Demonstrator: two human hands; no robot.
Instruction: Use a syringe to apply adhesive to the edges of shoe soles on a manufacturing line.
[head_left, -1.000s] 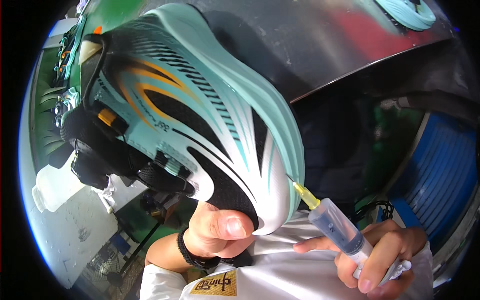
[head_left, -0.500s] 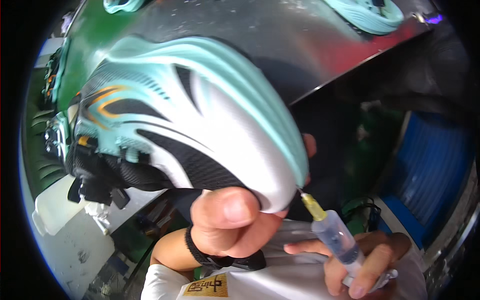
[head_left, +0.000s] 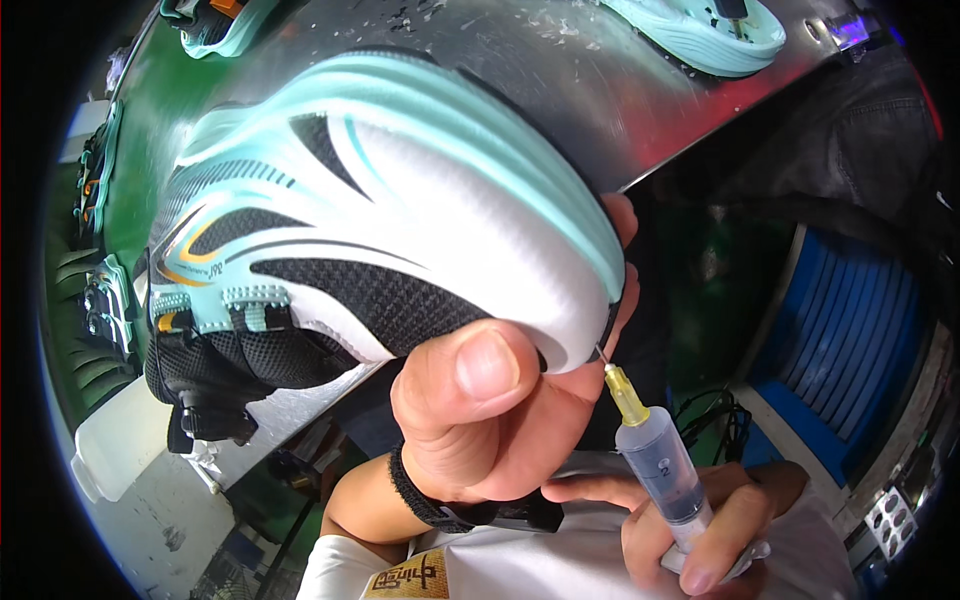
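Observation:
A running shoe (head_left: 440, 220), white, black and mint green with orange accents, is tilted with its toe toward the lower right. My left hand (head_left: 480, 400) grips that toe, thumb on the upper and other fingers curled behind the sole. Between the fingers of my right hand (head_left: 690, 540) is a clear plastic syringe (head_left: 660, 470) with a yellow needle hub and some clear contents. Its thin needle points up to the toe, where the upper meets the mint sole, and seems to touch there. The needle's very tip is hard to make out.
Mint soles or shoes lie at the far edge, one on the metal tabletop (head_left: 560, 70) at right (head_left: 710, 35), another at left (head_left: 225, 30). More shoes (head_left: 105, 300) stand on the left. A blue slatted panel (head_left: 820, 350) is at right, a translucent container (head_left: 125, 430) at lower left.
The shoe has shifted a little left and its toe has risen slightly. The syringe has moved slightly with it, its needle still at the toe edge.

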